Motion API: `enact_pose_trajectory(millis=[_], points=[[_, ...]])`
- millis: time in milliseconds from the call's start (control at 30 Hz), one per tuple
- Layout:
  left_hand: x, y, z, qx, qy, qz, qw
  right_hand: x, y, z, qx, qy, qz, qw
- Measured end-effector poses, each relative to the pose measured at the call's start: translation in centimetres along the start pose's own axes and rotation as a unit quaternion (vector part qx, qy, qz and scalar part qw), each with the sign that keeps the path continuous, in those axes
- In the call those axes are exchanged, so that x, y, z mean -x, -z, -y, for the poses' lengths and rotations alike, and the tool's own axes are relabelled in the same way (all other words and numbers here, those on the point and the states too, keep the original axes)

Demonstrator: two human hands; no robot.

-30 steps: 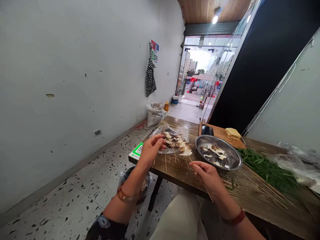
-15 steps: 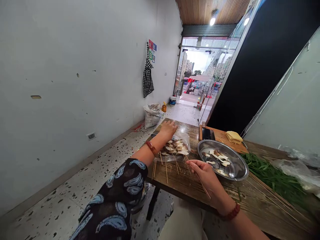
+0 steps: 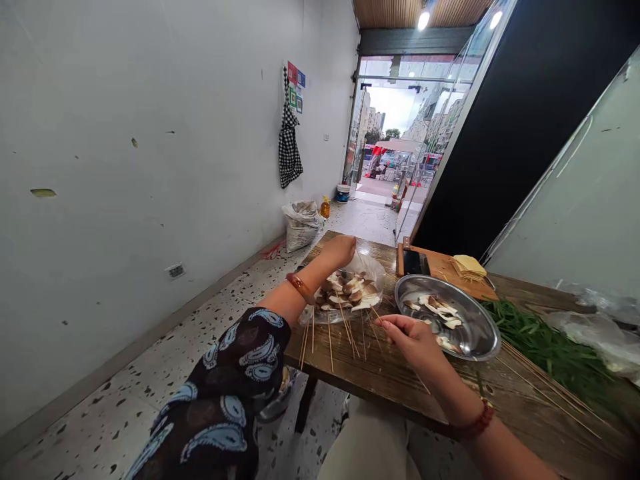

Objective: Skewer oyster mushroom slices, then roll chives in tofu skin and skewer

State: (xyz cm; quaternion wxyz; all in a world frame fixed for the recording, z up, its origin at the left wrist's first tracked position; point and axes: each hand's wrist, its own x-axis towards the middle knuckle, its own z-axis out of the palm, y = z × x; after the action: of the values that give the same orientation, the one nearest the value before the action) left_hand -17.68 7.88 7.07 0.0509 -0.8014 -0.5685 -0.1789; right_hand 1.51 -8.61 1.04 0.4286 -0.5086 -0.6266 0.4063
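Inventory: one metal bowl (image 3: 477, 333), one plastic bag (image 3: 376, 270), one held skewer (image 3: 376, 314). Mushroom slices (image 3: 357, 288) lie at the bag and in the bowl. I observe right hand (image 3: 413, 343) pinching the skewer; left hand (image 3: 340, 252) curled beside the bag, grip indeterminable.

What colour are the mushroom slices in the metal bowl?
Mushroom slices: creamy white with some brown parts; head view shows it best.

Brown-and-white mushroom slices (image 3: 357, 288) lay heaped on the counter (image 3: 387, 377), a clear, crumpled plastic bag (image 3: 377, 268) around them, thin wooden skewers (image 3: 331, 343) jutting from the pile toward the near edge; another skewer (image 3: 375, 312) was held aslant, its far tip close to the slices
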Motion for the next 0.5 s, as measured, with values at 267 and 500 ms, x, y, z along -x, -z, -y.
enact_pose_trajectory(millis=[267,500], points=[[0.7,0.6,-1.5,0.037,-0.020,-0.013,0.999,0.4,-1.6,-1.0,-0.076,-0.013,-0.010,0.997],[0.4,0.3,-1.8,0.064,-0.026,-0.010,0.998,4.3,-0.2,-2.8,-0.050,0.012,-0.034,0.998]])
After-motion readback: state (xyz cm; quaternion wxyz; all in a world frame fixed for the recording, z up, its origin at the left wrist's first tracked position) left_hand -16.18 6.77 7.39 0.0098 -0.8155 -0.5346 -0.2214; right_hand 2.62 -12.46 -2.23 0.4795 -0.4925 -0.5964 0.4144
